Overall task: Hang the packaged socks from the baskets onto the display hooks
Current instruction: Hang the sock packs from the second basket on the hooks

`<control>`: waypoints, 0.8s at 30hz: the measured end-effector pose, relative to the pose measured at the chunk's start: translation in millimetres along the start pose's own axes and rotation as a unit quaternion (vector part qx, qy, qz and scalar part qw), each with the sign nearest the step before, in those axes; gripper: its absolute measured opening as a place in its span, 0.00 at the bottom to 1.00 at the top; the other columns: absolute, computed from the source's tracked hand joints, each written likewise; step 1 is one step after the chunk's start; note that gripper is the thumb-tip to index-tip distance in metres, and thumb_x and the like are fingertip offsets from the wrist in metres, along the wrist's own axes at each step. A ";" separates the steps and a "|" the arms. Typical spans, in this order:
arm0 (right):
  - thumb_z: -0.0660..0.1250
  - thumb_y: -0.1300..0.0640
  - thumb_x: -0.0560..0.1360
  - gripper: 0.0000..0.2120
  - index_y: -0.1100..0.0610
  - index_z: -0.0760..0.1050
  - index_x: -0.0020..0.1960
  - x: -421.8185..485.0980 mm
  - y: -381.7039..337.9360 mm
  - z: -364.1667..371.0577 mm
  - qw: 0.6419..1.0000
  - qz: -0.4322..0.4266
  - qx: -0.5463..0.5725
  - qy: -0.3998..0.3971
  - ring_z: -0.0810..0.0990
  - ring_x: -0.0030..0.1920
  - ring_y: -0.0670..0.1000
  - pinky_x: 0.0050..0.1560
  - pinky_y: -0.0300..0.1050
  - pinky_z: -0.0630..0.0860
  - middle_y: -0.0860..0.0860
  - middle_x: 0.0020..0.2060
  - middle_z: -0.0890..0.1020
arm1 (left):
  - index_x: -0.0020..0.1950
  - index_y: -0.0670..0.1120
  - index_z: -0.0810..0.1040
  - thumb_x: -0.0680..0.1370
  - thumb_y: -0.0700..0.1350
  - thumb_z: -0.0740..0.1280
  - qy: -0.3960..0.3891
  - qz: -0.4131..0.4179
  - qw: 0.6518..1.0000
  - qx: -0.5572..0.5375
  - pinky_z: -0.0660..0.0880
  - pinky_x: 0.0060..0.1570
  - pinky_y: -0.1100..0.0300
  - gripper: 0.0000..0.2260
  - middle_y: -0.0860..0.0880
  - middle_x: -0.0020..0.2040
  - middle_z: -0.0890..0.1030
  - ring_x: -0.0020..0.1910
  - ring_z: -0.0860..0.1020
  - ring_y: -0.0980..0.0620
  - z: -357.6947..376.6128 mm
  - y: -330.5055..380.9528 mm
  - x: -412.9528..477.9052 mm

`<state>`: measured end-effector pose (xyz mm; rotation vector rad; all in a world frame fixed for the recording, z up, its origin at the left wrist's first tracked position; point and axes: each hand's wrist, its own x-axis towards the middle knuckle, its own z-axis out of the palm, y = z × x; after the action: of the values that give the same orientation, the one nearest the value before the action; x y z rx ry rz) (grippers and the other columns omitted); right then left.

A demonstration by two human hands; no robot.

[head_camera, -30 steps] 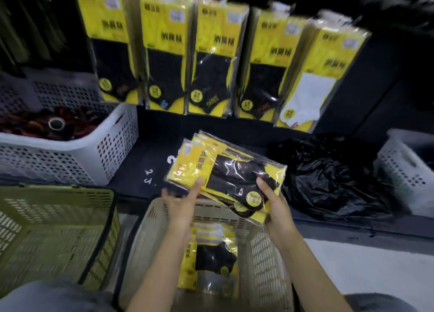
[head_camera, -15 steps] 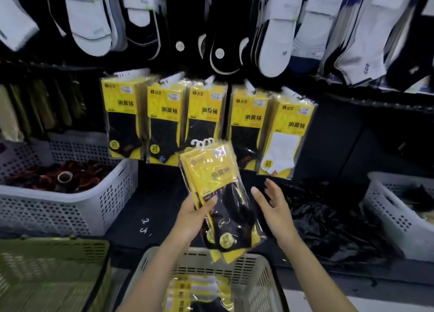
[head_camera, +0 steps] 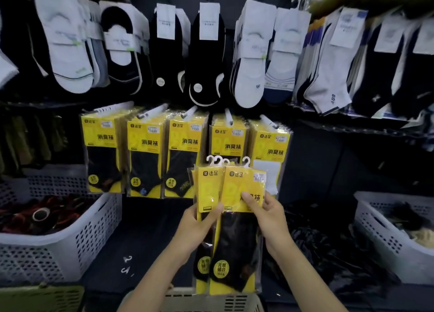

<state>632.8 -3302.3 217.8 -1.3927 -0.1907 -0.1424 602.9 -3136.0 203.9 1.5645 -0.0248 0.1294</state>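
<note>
I hold a small stack of yellow sock packs (head_camera: 231, 229) upright in front of the display, their white hanger hooks (head_camera: 219, 160) pointing up. My left hand (head_camera: 199, 224) grips the left edge of the stack with the thumb across the front. My right hand (head_camera: 267, 215) pinches the front pack from the right side. Behind them hang five rows of the same yellow packs (head_camera: 145, 152) on white display hooks (head_camera: 229, 115). The beige basket (head_camera: 199, 300) shows at the bottom edge below my hands.
Loose socks on cards (head_camera: 206, 53) hang in a row above. A white basket (head_camera: 58, 236) of dark goods stands left, another white basket (head_camera: 387, 236) right, a green basket (head_camera: 40, 297) at bottom left. A black plastic bag (head_camera: 328, 253) lies on the dark shelf.
The stack has risen and turned upright toward the hanging rows. My right hand, held off the packs half a second ago, now pinches the front pack. My view has tilted upward.
</note>
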 end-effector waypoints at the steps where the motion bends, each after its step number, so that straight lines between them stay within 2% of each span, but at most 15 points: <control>1: 0.72 0.51 0.69 0.15 0.53 0.80 0.54 3.3 -0.3 -4.7 1.000 0.005 -0.004 -0.001 0.85 0.49 0.50 0.47 0.41 0.81 0.50 0.48 0.86 | 0.50 0.57 0.79 0.66 0.64 0.67 0.001 -0.003 1.000 0.000 0.73 0.36 0.75 0.18 0.66 0.43 0.83 0.43 0.79 0.71 1.0 1.9 2.5; 3: 0.70 0.52 0.73 0.14 0.54 0.79 0.57 12.7 -2.5 -16.4 1.000 0.010 -0.018 0.008 0.84 0.50 0.50 0.53 0.45 0.79 0.50 0.49 0.86 | 0.49 0.60 0.77 0.67 0.65 0.64 0.021 -0.005 1.000 -0.004 0.71 0.35 0.75 0.15 0.72 0.40 0.80 0.40 0.76 0.77 2.6 6.9 9.1; 4: 0.68 0.52 0.74 0.14 0.55 0.79 0.58 19.3 -4.4 -23.7 0.999 0.009 -0.024 0.023 0.84 0.52 0.50 0.55 0.47 0.78 0.50 0.50 0.85 | 0.48 0.62 0.76 0.67 0.65 0.63 0.039 -0.006 0.999 -0.006 0.69 0.36 0.73 0.14 0.73 0.39 0.79 0.39 0.76 0.77 2.5 9.5 13.1; 6: 0.65 0.52 0.77 0.11 0.54 0.79 0.57 36.6 -9.0 -39.9 0.998 0.002 -0.019 0.067 0.83 0.54 0.50 0.58 0.48 0.76 0.50 0.51 0.85 | 0.46 0.63 0.75 0.66 0.65 0.64 0.081 -0.006 0.997 -0.009 0.64 0.39 0.72 0.12 0.69 0.38 0.81 0.39 0.76 0.71 0.0 15.0 22.6; 9: 0.63 0.53 0.79 0.08 0.52 0.79 0.55 66.9 -19.5 -61.4 0.992 -0.024 -0.022 0.122 0.82 0.54 0.48 0.60 0.49 0.76 0.49 0.51 0.84 | 0.46 0.62 0.74 0.67 0.65 0.64 0.113 0.012 0.993 -0.002 0.65 0.40 0.71 0.13 0.65 0.42 0.78 0.43 0.73 0.68 -6.7 24.5 38.9; 13: 0.63 0.52 0.79 0.08 0.52 0.78 0.55 104.6 -28.2 -75.8 0.989 -0.042 -0.040 0.138 0.81 0.56 0.50 0.63 0.52 0.74 0.49 0.53 0.83 | 0.48 0.61 0.75 0.67 0.65 0.63 0.121 0.038 0.992 0.020 0.66 0.40 0.71 0.14 0.63 0.45 0.79 0.45 0.74 0.67 -9.9 36.3 56.7; 16: 0.64 0.54 0.79 0.05 0.50 0.78 0.52 125.4 -31.1 -75.5 0.990 -0.056 -0.063 0.115 0.82 0.54 0.50 0.57 0.46 0.76 0.48 0.50 0.84 | 0.48 0.61 0.75 0.68 0.64 0.64 0.120 0.051 0.991 0.019 0.66 0.40 0.71 0.12 0.63 0.43 0.80 0.45 0.75 0.67 -10.0 40.4 64.2; 21: 0.64 0.55 0.78 0.07 0.51 0.78 0.56 150.6 -25.3 -73.8 0.992 -0.067 -0.089 0.060 0.83 0.48 0.41 0.44 0.34 0.77 0.45 0.49 0.84 | 0.50 0.61 0.77 0.68 0.65 0.64 0.119 0.056 0.991 0.015 0.66 0.41 0.71 0.15 0.62 0.45 0.81 0.47 0.76 0.67 -9.9 37.6 72.4; 24: 0.67 0.55 0.77 0.09 0.55 0.78 0.56 167.3 -16.7 -72.9 0.988 -0.073 -0.106 0.088 0.82 0.50 0.44 0.47 0.35 0.76 0.48 0.50 0.84 | 0.51 0.60 0.77 0.68 0.65 0.64 0.119 0.054 0.991 0.013 0.66 0.41 0.71 0.16 0.62 0.46 0.81 0.47 0.75 0.67 -9.5 36.3 75.7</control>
<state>796.2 -3374.9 258.1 -1.5678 -0.1332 -0.4171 673.8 -3121.5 247.4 1.5652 0.0808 0.4023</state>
